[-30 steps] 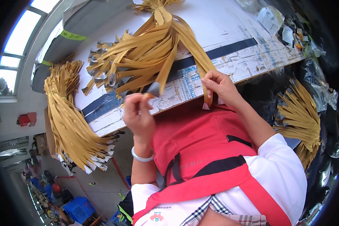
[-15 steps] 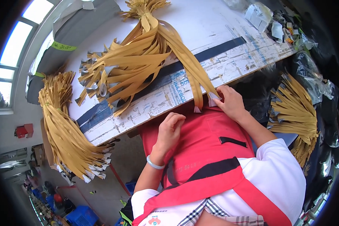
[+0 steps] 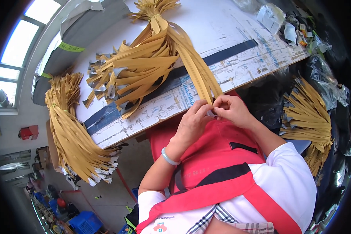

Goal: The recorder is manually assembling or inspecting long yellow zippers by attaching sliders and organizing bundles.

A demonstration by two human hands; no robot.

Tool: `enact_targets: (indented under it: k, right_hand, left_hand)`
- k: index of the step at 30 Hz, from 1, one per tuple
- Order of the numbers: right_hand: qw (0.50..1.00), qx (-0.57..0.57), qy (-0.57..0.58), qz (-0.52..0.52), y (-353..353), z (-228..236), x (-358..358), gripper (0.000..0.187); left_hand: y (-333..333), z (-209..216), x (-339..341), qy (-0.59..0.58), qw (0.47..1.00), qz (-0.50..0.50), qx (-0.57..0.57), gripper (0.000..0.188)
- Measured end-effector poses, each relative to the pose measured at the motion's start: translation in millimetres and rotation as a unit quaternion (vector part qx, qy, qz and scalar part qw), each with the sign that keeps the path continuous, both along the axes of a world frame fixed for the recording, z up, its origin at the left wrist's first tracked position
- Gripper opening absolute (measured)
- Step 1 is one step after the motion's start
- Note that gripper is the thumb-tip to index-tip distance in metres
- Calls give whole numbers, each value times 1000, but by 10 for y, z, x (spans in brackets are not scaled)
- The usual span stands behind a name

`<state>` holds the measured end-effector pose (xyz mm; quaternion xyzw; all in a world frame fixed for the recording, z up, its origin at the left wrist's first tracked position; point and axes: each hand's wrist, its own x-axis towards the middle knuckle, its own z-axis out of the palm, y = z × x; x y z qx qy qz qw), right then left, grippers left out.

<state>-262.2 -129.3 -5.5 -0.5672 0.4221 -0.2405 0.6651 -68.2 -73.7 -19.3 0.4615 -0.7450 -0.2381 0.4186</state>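
A bundle of mustard-tan zippers [image 3: 144, 70], tied near its top, lies spread on the white worktable [image 3: 238, 66]. A few long zippers [image 3: 199, 74] from it hang over the table's near edge toward me. My left hand [image 3: 193, 123] and my right hand [image 3: 234, 112] meet at their lower ends, just in front of my red apron [image 3: 206, 148]. Fingers of both are pinched on the zipper ends, and a small whitish tip [image 3: 211, 113] shows between them. The fingertips partly hide the exact grip.
A second tied zipper bundle [image 3: 72, 136] droops over the table's left end. Another bundle [image 3: 308, 124] hangs at the right beside clear plastic bags [image 3: 323, 82]. A dark strip [image 3: 230, 52] runs along the table. Scraps [image 3: 288, 31] are heaped at the far right corner.
My left hand has moved up and right from beside the zippers to their ends, meeting my right hand. The hanging zippers, spread apart before, are now drawn together.
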Motion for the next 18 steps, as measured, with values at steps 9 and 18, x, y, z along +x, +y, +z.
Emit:
enact_targets:
  k: [9,18]
  right_hand:
    - [990,101,-89,47,-129,0,114,7]
    - [973,-4,-154,172,-431,175,343,14]
  left_hand:
    - [-95,-79,226,92,992,-28,79,17]
    - [-120,-86,435,343,920,-47,185,14]
